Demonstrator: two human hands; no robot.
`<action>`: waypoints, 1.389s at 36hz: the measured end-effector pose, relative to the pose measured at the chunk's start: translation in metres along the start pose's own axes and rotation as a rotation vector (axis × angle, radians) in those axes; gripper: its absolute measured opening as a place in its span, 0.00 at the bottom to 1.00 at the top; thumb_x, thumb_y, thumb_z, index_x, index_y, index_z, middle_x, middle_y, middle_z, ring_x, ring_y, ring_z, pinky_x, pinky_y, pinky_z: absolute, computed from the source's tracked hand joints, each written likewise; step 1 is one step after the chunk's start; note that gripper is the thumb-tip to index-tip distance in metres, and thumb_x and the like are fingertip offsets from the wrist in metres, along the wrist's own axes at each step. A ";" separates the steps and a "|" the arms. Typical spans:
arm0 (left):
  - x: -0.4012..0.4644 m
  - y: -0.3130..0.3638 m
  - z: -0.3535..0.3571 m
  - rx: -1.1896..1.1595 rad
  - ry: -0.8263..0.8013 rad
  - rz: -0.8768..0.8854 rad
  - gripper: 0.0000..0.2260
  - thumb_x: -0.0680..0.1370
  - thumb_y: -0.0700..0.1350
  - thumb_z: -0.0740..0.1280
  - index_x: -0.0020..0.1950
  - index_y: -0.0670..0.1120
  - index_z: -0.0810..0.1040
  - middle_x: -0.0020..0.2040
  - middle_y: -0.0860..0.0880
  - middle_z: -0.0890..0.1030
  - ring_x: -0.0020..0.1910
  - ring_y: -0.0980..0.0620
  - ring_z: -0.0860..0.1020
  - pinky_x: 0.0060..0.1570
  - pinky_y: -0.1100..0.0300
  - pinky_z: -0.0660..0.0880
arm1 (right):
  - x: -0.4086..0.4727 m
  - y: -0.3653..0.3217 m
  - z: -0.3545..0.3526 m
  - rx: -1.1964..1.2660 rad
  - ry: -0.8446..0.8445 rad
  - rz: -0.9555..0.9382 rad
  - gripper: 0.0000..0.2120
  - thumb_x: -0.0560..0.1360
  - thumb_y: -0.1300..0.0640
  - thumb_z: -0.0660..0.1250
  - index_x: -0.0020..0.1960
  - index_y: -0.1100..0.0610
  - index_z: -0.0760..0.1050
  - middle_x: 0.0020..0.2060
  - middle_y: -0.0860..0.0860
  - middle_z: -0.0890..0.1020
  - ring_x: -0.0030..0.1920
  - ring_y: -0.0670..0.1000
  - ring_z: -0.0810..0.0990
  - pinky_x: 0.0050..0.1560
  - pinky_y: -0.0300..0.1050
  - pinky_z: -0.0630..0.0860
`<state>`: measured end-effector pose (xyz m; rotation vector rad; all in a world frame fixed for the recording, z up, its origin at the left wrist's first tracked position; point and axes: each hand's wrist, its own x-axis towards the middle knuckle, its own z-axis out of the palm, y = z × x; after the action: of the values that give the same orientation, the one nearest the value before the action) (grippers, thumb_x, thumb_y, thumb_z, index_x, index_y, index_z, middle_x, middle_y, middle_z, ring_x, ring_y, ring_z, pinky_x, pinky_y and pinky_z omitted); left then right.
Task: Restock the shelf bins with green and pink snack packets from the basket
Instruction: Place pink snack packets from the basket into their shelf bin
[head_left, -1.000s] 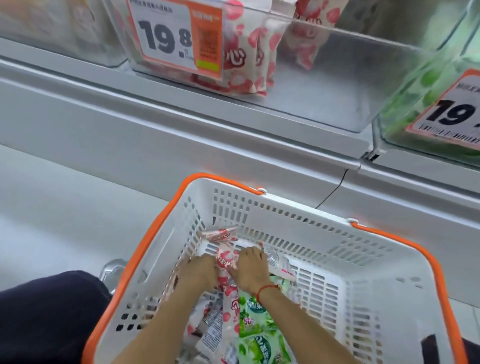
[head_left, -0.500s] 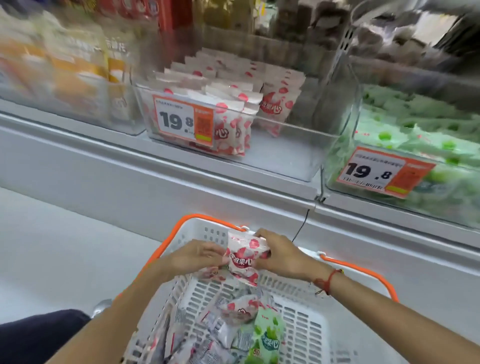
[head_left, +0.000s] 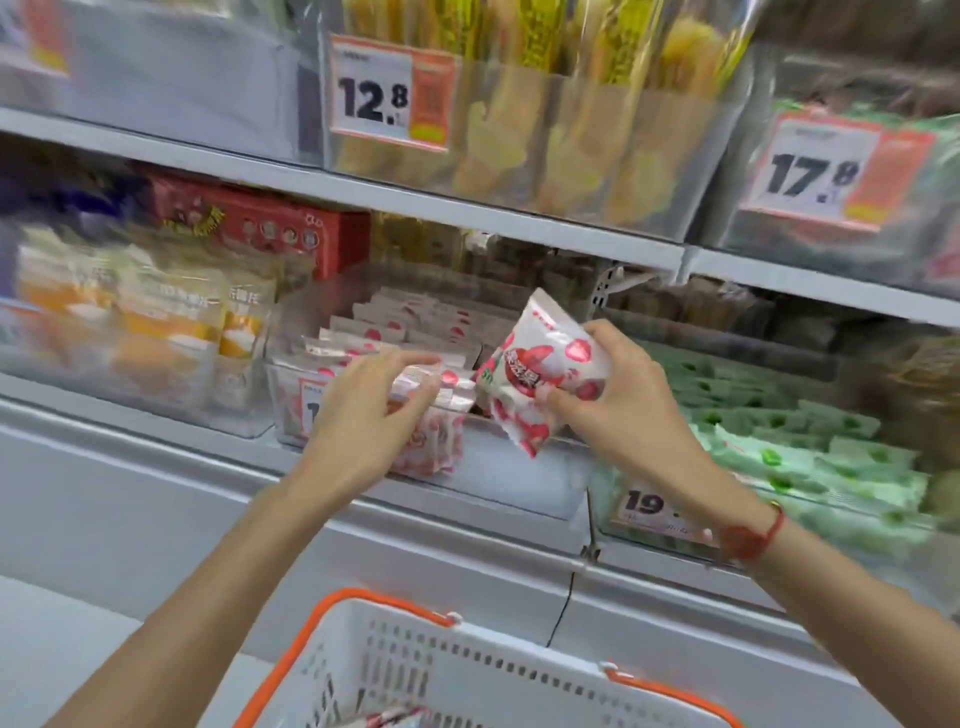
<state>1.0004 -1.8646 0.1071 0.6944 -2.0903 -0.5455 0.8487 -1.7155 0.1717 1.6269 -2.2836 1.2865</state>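
The right hand (head_left: 618, 400) is gripping a pink snack packet (head_left: 543, 374), thumb curled across its printed face and fingers (head_left: 613, 332) wrapped over the top edge, so the packet is hanging tilted with its lower corner pointing down toward the open right side of the clear pink bin (head_left: 519, 483). Holding it by the upper half is leaving the bottom edge free, which looks like the way to drop it in standing up like its neighbours. Just left of those fingers, the left hand (head_left: 363, 415) is resting over the front row of pink packets (head_left: 436, 436) already in the bin, fingers bent loosely against them; it is probably pressing the row aside to keep a slot open, though motion blur is making it hard to say whether it is pinching one. To the right of the gripping fingers, beyond the bin wall, the green packets (head_left: 810, 452) are lying in their own bin. Below both wrists, the basket (head_left: 395, 665) is waiting with its orange rim (head_left: 291, 654) toward the shelf, a few pink packets barely showing inside.
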 end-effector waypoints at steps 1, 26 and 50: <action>0.004 -0.007 0.003 0.146 -0.043 0.034 0.15 0.80 0.57 0.59 0.64 0.55 0.75 0.61 0.58 0.76 0.63 0.57 0.69 0.62 0.62 0.61 | 0.010 0.000 0.001 -0.015 0.019 0.021 0.12 0.70 0.60 0.71 0.49 0.52 0.71 0.40 0.46 0.81 0.41 0.48 0.80 0.44 0.48 0.78; 0.007 -0.039 0.023 0.390 -0.093 0.111 0.29 0.77 0.63 0.39 0.70 0.56 0.66 0.68 0.58 0.67 0.68 0.57 0.60 0.67 0.63 0.44 | 0.123 0.077 0.102 -0.716 -0.144 -0.071 0.24 0.71 0.64 0.68 0.65 0.53 0.68 0.64 0.56 0.67 0.59 0.61 0.73 0.54 0.53 0.77; -0.043 -0.013 0.020 0.030 0.249 0.039 0.11 0.79 0.48 0.64 0.61 0.50 0.76 0.57 0.57 0.77 0.58 0.57 0.68 0.59 0.60 0.65 | 0.023 0.030 0.040 -0.317 -0.028 -0.146 0.17 0.71 0.63 0.68 0.58 0.51 0.73 0.51 0.49 0.72 0.47 0.49 0.73 0.44 0.41 0.66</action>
<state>1.0089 -1.8434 0.0633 0.7000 -1.8783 -0.3850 0.8300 -1.7557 0.1394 1.6675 -2.1967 0.8253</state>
